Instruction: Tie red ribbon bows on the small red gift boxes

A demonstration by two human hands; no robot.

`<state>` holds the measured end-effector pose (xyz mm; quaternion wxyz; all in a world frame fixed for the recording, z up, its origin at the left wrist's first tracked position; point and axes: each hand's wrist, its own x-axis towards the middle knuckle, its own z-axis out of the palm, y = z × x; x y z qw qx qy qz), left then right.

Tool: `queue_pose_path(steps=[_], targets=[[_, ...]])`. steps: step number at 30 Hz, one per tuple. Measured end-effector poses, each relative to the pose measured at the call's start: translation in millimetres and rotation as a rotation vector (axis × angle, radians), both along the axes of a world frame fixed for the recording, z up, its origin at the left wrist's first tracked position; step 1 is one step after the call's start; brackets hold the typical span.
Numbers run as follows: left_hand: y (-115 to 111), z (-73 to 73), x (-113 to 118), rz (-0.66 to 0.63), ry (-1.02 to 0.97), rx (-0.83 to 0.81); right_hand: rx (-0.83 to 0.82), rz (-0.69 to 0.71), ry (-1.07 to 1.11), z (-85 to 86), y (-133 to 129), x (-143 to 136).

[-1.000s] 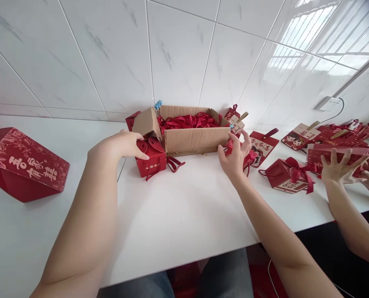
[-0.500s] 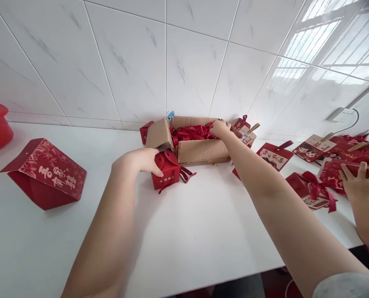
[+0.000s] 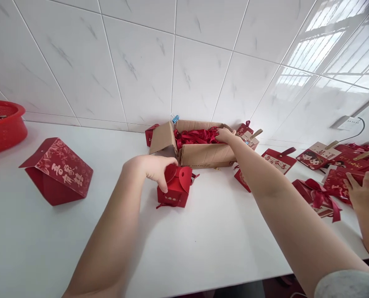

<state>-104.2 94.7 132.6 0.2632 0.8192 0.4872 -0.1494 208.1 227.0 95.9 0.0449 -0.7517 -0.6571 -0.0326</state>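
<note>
A small red gift box with a folded flap top stands on the white table, a thin cord at its base. Its upper left side is held by my left hand, thumb in front and fingers behind. Behind it, an open cardboard box is full of dark red satin ribbons. Over the right end of that box, my right hand reaches in with its fingers closed on the ribbon; the fingertips are partly hidden among the loops.
A red plastic basket and a larger red gift box are on the left. To the right lie several red gift bags and a ribbon-tied box. A co-worker's hand rests on red packaging at the far right.
My left hand has brought the red gift box nearer to me and slightly right, away from the cardboard box. My right hand stays at the ribbons. The view has shifted a little left.
</note>
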Motion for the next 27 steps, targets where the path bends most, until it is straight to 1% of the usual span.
queue_pose_path(steps=[3, 6, 9, 11, 15, 18, 20, 23, 25, 27], targets=[[-10.4, 2.3, 18.3, -0.086, 0.0, -0.031, -0.047, -0.005, 0.008, -2.9, 0.4, 3.2], [-20.8, 1.6, 33.9, -0.148, -0.011, -0.053, -0.058, -0.004, 0.024, -2.8, 2.1, 4.5], [-28.8, -0.2, 44.2, -0.212, -0.025, -0.062, -0.063, 0.023, 0.054, -3.1, 5.3, 3.8], [-31.4, -1.1, 47.7, -0.233, -0.013, -0.065, -0.05, 0.055, 0.086, -4.1, 7.2, 3.4], [-31.3, -2.6, 49.1, -0.235, -0.005, -0.065, 0.058, 0.099, 0.172, -5.1, 9.0, 5.6], [-32.1, -3.8, 50.7, -0.205, -0.011, -0.056, 0.205, 0.094, 0.259, 0.1, 6.8, 9.1], [-34.8, -4.6, 53.9, -0.175, -0.006, -0.042, 0.337, 0.082, 0.316, 8.2, 2.2, 12.2], [-41.5, -5.2, 61.6, -0.14, 0.011, 0.009, 0.534, 0.071, 0.369, 27.8, -8.9, 20.0], [-46.0, -5.5, 66.8, -0.14, 0.017, 0.058, 0.685, 0.1, 0.403, 46.3, -17.8, 29.8], [-49.1, -6.1, 70.7, -0.15, 0.022, 0.09, 0.916, 0.204, 0.491, 70.7, -27.6, 44.2]])
